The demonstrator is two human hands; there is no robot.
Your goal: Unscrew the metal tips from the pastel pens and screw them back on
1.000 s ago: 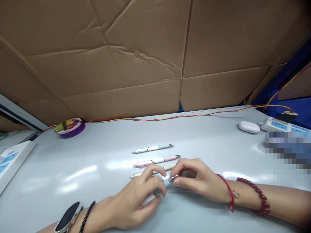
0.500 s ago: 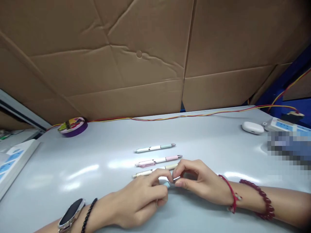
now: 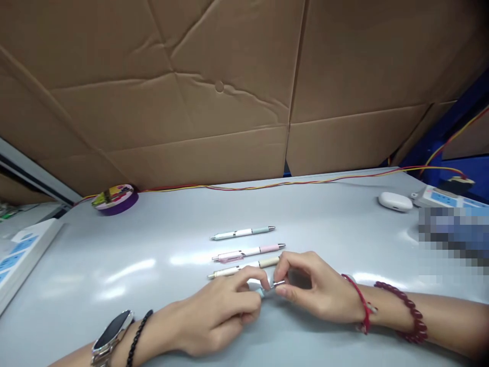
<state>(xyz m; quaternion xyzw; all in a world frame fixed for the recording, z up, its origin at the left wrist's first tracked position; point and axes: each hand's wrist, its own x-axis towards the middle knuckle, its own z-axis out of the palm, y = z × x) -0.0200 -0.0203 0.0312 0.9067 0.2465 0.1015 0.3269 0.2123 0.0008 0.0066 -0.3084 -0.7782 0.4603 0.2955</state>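
My left hand (image 3: 219, 316) and my right hand (image 3: 311, 288) meet low on the grey table (image 3: 160, 285), both closed round one pen (image 3: 267, 288). Only its pale blue grip and silver tip show between the fingertips. The left fingers wrap the barrel, and the right thumb and forefinger pinch the metal tip. Just beyond the hands lie three pens side by side: a cream one (image 3: 239, 268) nearest, a pink one (image 3: 248, 252) in the middle, a mint one (image 3: 242, 233) farthest.
Cardboard sheets (image 3: 229, 92) wall the back of the table. A purple tape roll (image 3: 114, 199) sits back left, and a red-yellow wire (image 3: 290, 182) runs along the rear edge. A white earbud case (image 3: 395, 201) and a power strip (image 3: 445, 199) lie right; another strip (image 3: 19, 255) lies left.
My left fingers have curled tighter over the pen, hiding most of the blue grip. Both hands stay in the same spot.
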